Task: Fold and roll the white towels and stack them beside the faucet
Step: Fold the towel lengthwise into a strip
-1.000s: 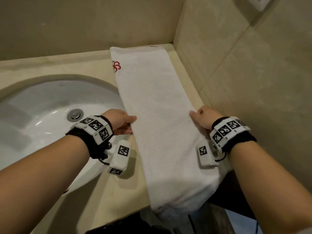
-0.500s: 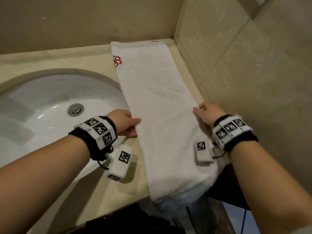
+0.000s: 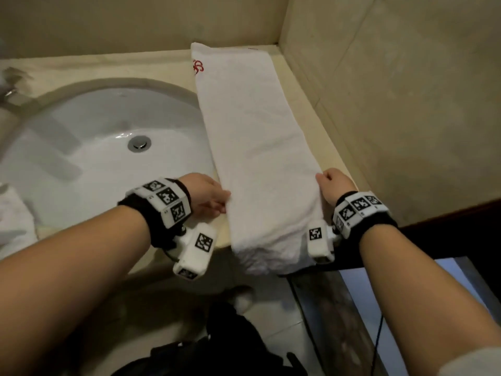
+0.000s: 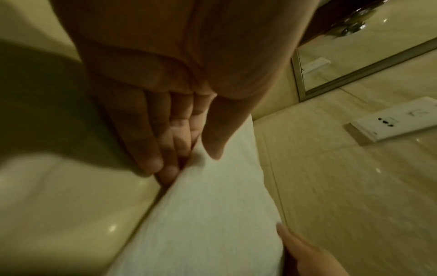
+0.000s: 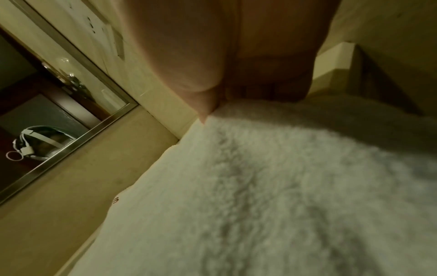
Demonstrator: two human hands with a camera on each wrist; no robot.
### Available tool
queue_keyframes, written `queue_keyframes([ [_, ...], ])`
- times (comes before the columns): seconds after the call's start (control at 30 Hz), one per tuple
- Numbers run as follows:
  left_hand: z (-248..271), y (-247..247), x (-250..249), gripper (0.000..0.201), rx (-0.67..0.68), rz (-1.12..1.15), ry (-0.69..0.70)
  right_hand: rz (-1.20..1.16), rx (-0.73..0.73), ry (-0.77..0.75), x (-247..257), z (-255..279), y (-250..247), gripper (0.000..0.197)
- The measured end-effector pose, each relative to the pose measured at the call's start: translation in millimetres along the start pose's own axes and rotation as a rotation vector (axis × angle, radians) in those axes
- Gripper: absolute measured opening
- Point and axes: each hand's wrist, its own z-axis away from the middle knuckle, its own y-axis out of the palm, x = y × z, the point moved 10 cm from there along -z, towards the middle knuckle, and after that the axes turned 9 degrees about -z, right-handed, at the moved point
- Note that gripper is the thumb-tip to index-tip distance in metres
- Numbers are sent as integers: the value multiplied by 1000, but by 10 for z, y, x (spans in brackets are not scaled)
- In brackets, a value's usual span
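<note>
A long white towel, folded into a narrow strip with a red logo at its far corner, lies on the counter right of the sink, from the back wall to the front edge, where its near end hangs over. My left hand pinches the towel's left edge near that end: in the left wrist view the thumb lies on top of the towel and the fingers along its underside. My right hand holds the right edge, thumb on top of the towel, fingers tucked out of sight.
The white sink with its drain lies left of the towel; the chrome faucet stands behind it. More white towel shows at the far left. A tiled wall closes the right side. A dark bag sits on the floor below.
Both hands have moved a little toward the towel's near end while staying on its edges. Less of the towel hangs over the front edge. The head view has tilted down.
</note>
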Motion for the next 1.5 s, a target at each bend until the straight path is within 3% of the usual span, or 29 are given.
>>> queue_keyframes([
  [0.07, 131, 192, 151, 27, 2, -14, -3, -39, 5, -16, 44, 45, 2, 36],
  [0.17, 213, 264, 169, 33, -118, -83, 29, -69, 49, -45, 34, 110, -13, 38],
  [0.3, 251, 222, 151, 21, -209, -195, 10, 78, 219, -40, -229, 160, 75, 29],
  [0.37, 271, 226, 137, 19, -226, -212, 1, 80, 180, -53, -251, 128, -2, 35],
  [0.47, 294, 261, 119, 27, -263, -306, -12, 43, 103, -89, -201, 105, -71, 18],
  [0.6, 329, 257, 72, 36, -377, -486, -16, 12, 80, -130, -270, 117, -63, 14],
  [0.77, 259, 245, 45, 44, -448, -495, 3, -68, 162, -152, -419, 253, 5, 31],
  [0.87, 225, 232, 129, 37, -462, -335, 16, -24, 207, -130, -579, 330, 92, 21],
  [0.93, 238, 252, 201, 25, -447, -196, 27, -56, 155, -138, -588, 342, 53, 19],
  [1.07, 269, 381, 305, 20, -311, -82, 67, -81, 66, -171, -557, 348, 6, 26],
  [1.3, 324, 312, 236, 22, -458, -297, 106, -85, -24, -180, -593, 281, -112, 18],
  [1.5, 361, 327, 132, 29, -421, -620, 58, -37, 9, -136, -516, 175, -209, 18],
])
